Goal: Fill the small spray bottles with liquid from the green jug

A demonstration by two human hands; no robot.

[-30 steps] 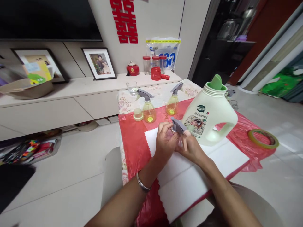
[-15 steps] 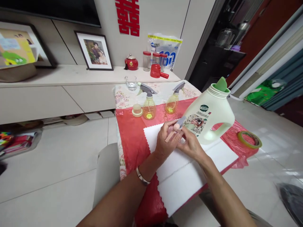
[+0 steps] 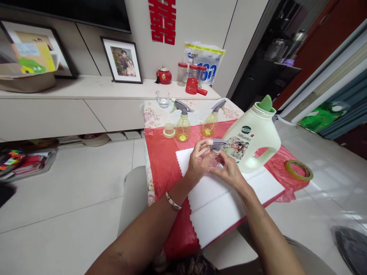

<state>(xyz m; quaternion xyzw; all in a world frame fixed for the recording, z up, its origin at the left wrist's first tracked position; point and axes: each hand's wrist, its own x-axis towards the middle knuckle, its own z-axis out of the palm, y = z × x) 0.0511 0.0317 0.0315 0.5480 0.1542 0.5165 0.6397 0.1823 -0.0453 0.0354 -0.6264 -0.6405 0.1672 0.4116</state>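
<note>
A small pinkish spray bottle with a grey trigger head [image 3: 219, 144] is held over the white board between my two hands. My left hand [image 3: 198, 162] closes round its trigger and upper side, and my right hand [image 3: 228, 170] grips the body from the right. Fingers hide most of the bottle's body. Right behind my hands stands a large pale green detergent jug [image 3: 254, 133], uncapped, with a green spout at its mouth. Two yellowish spray bottles, the left one [image 3: 182, 128] and the right one [image 3: 210, 125], stand upright farther back.
A pale cap [image 3: 169, 130] and a glass cup [image 3: 163, 99] are on the far left of the table. The white scallop-edged board [image 3: 210, 217] lies on red plastic sheeting [image 3: 160, 164]. A tape roll [image 3: 299, 170] lies at the right. Behind is a cabinet [image 3: 94, 89] with jars.
The small spray bottle has turned in my hands: its grey head now lies sideways. Both hands stay round it. The whole view has shifted slightly.
</note>
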